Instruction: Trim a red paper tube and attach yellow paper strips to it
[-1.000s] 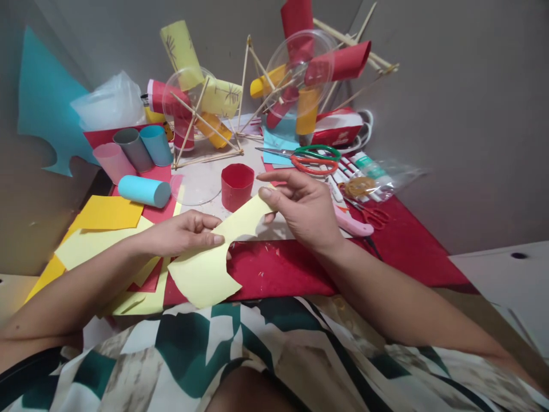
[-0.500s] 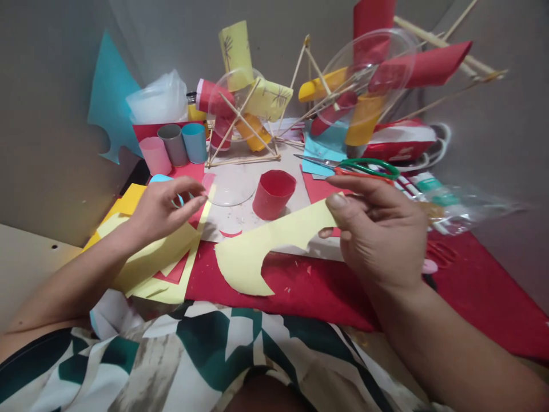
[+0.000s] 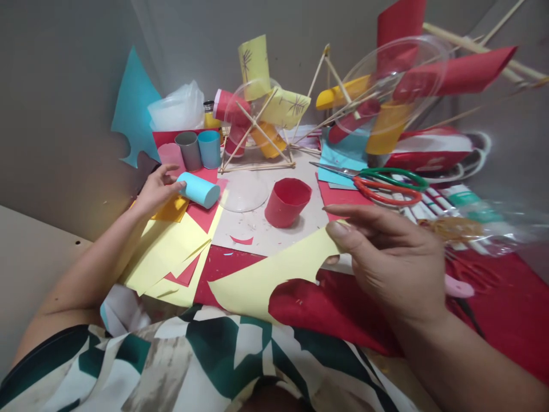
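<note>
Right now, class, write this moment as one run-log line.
left hand: at blue tube, contact unclear | right hand: holding cut yellow paper | red tube: standing | scissors: lying beyond right hand

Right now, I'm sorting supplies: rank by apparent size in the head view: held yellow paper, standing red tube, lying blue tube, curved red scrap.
Held yellow paper
Standing red tube
Lying blue tube
Curved red scrap

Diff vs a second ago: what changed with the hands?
Left hand let go of the cut yellow paper and moved left to the blue roll; contact unclear. Unchanged: right hand holds the paper, red tube stands on the board.
</note>
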`<state>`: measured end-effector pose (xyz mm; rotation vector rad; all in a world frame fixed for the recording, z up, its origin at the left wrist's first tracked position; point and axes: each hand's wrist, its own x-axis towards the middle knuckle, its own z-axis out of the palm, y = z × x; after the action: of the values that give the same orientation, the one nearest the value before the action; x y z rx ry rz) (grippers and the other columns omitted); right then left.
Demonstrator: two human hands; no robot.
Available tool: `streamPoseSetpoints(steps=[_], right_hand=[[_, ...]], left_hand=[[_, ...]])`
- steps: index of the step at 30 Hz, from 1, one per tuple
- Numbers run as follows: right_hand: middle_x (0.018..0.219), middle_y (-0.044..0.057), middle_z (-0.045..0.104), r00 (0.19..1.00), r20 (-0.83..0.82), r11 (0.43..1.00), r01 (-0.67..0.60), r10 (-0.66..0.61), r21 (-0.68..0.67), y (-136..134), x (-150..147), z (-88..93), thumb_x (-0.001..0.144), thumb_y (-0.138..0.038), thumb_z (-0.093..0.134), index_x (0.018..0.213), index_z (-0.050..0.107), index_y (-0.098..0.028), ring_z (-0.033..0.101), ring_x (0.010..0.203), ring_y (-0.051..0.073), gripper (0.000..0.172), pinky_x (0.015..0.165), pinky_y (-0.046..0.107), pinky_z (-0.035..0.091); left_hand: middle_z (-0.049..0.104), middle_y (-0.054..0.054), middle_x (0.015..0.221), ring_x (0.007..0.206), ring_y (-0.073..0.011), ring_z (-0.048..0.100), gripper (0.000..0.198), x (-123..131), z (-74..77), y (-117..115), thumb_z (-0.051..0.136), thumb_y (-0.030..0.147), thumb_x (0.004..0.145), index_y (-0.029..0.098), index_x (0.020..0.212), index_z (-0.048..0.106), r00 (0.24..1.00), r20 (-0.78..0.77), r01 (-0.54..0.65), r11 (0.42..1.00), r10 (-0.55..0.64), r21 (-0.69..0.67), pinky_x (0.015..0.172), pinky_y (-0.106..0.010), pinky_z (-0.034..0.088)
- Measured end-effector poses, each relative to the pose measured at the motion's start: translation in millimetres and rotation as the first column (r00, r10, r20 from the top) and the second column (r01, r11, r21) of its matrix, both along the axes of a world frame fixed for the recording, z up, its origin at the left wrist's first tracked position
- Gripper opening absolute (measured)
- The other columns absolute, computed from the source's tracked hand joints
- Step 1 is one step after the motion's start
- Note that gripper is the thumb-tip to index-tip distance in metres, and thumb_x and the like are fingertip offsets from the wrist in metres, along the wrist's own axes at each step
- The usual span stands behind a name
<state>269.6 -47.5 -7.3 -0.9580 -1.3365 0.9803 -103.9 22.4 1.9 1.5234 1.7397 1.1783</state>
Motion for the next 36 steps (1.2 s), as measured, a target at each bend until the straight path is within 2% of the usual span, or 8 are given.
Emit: streamPoseSetpoints(steps=[8, 15, 22, 26, 29, 32, 34, 36], right_hand=[[0.061, -0.010, 0.066, 1.000, 0.028, 1.000, -0.008, 0.009, -0.025, -2, -1, 0.9, 0.080, -0.026, 0.077, 0.094, 0.079, -0.042, 0.062, 0.048, 0.003, 0.021, 0.048, 0.007, 0.059], [0.062, -0.009, 0.068, 0.998, 0.043, 0.999, -0.042, 0.041, 0.008, -3, 0, 1.9, 0.082, -0.023, 0.075, 0.096, 0.079, -0.042, 0.063, 0.046, 0.004, 0.024, 0.047, 0.008, 0.058], [0.064, -0.006, 0.066, 0.997, 0.007, 0.997, -0.081, 0.081, -0.014, -2, -2, 5.7, 0.080, -0.023, 0.074, 0.096, 0.078, -0.029, 0.061, 0.048, 0.006, 0.017, 0.045, 0.015, 0.060], [0.067, -0.004, 0.064, 0.983, -0.063, 0.985, -0.172, 0.170, -0.026, 4, -2, 6.7, 0.082, -0.028, 0.072, 0.097, 0.075, -0.023, 0.061, 0.051, 0.009, 0.016, 0.047, 0.021, 0.060], [0.067, -0.004, 0.062, 0.981, -0.091, 0.984, -0.174, 0.171, -0.031, 11, -5, 3.6, 0.082, -0.031, 0.072, 0.099, 0.074, -0.022, 0.058, 0.050, 0.007, 0.019, 0.047, 0.020, 0.058], [0.066, -0.005, 0.062, 0.967, -0.142, 0.975, -0.218, 0.211, -0.039, 11, -7, 1.4, 0.082, -0.035, 0.073, 0.100, 0.072, -0.020, 0.056, 0.049, 0.006, 0.023, 0.046, 0.018, 0.056], [0.065, -0.005, 0.061, 0.964, -0.141, 0.971, -0.234, 0.226, -0.042, 7, -5, 4.2, 0.082, -0.038, 0.073, 0.101, 0.072, -0.019, 0.056, 0.049, 0.006, 0.026, 0.046, 0.018, 0.055], [0.065, -0.005, 0.060, 0.977, -0.079, 0.979, -0.202, 0.199, -0.028, 4, 4, 11.8, 0.082, -0.039, 0.072, 0.101, 0.072, -0.019, 0.057, 0.051, 0.006, 0.028, 0.049, 0.020, 0.056]], left_hand=[[0.064, -0.002, 0.085, 0.072, -0.0134, 0.058, 0.043, 11, 34.5, 12, 0.069, 0.026, 0.074, 0.017, 0.116, 0.064, 0.981, -0.191, 0.071, 0.962, -0.020, 0.265, 0.064, -0.024, 0.047], [0.073, -0.008, 0.103, 0.087, -0.0222, 0.067, 0.045, 23, 25.3, 32, 0.056, 0.019, 0.082, 0.017, 0.126, 0.065, 0.639, -0.769, 0.134, 0.981, 0.024, 0.142, 0.072, -0.031, 0.047], [0.066, -0.012, 0.130, 0.108, -0.0298, 0.066, 0.051, 31, 34.2, 18, 0.060, 0.032, 0.087, 0.016, 0.135, 0.059, 0.572, -0.817, 0.160, 0.969, 0.065, 0.190, 0.086, -0.037, 0.050], [0.069, -0.011, 0.123, 0.102, -0.0282, 0.068, 0.046, 64, 50.1, -15, 0.063, 0.041, 0.088, 0.016, 0.126, 0.065, 0.689, -0.712, 0.219, 0.896, 0.137, 0.385, 0.090, -0.039, 0.051], [0.075, -0.006, 0.105, 0.091, -0.0216, 0.070, 0.041, 104, 50.9, -42, 0.067, 0.047, 0.086, 0.022, 0.118, 0.068, 0.853, -0.387, 0.407, 0.910, -0.350, 0.074, 0.075, -0.030, 0.055], [0.075, -0.004, 0.095, 0.084, -0.0189, 0.071, 0.044, 139, 44.2, -62, 0.069, 0.054, 0.083, 0.023, 0.115, 0.069, 0.707, 0.088, 0.680, 0.639, -0.702, -0.360, 0.068, -0.026, 0.056], [0.073, -0.003, 0.081, 0.066, -0.0142, 0.068, 0.037, 153, 39.4, -68, 0.068, 0.055, 0.084, 0.020, 0.096, 0.072, 0.609, 0.367, 0.770, 0.413, -0.704, -0.485, 0.056, -0.021, 0.053], [0.070, -0.002, 0.069, 0.053, -0.0100, 0.063, 0.039, 158, 36.0, -69, 0.066, 0.055, 0.086, 0.017, 0.080, 0.072, 0.571, 0.474, 0.799, 0.321, -0.670, -0.509, 0.047, -0.016, 0.047]])
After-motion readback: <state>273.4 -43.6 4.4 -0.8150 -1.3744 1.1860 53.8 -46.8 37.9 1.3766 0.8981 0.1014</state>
